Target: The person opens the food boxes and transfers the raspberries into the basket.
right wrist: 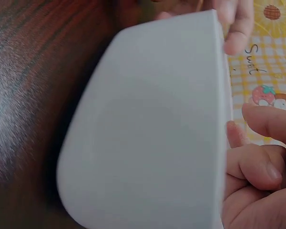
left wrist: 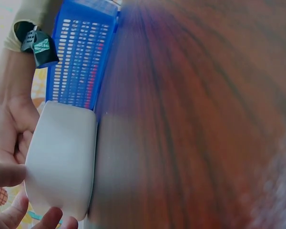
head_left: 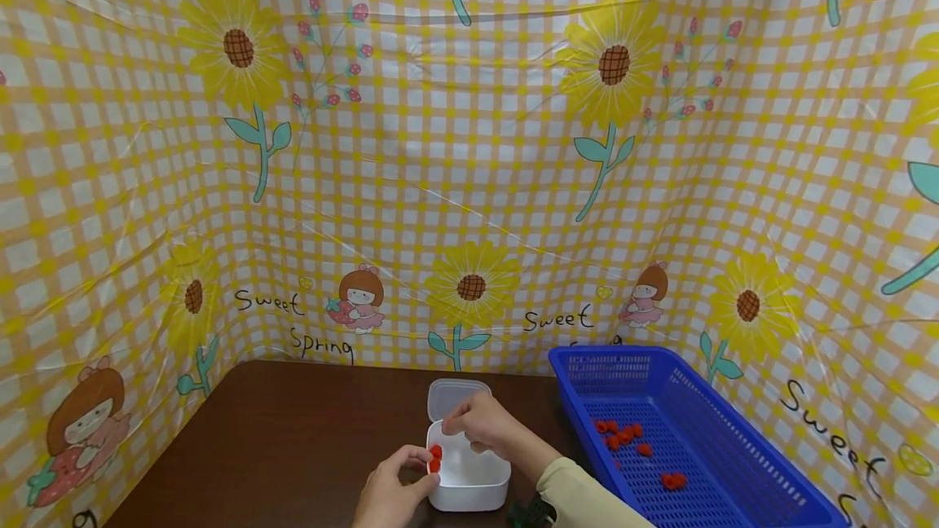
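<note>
A white open-topped box [head_left: 469,495] stands on the table, with small red raspberry-like pieces [head_left: 436,458] along its left wall. My left hand [head_left: 392,489] grips the box at that side, thumb and fingers at the rim. In the left wrist view its fingertips lie around the end of the box. Over the far part of the box reaches my right hand [head_left: 484,422], its fingers loosely bent downward. The right wrist view shows a gap between the bent fingers [right wrist: 255,167] and no piece in them; the box wall hides part of the hand.
Right of the box is a blue perforated basket [head_left: 704,438] holding several red pieces [head_left: 623,435]. The box's translucent lid [head_left: 458,399] hangs at its far side. A dark device [left wrist: 40,47] sits at the right wrist. Checked cloth [head_left: 469,145] walls surround the brown table [head_left: 293,430].
</note>
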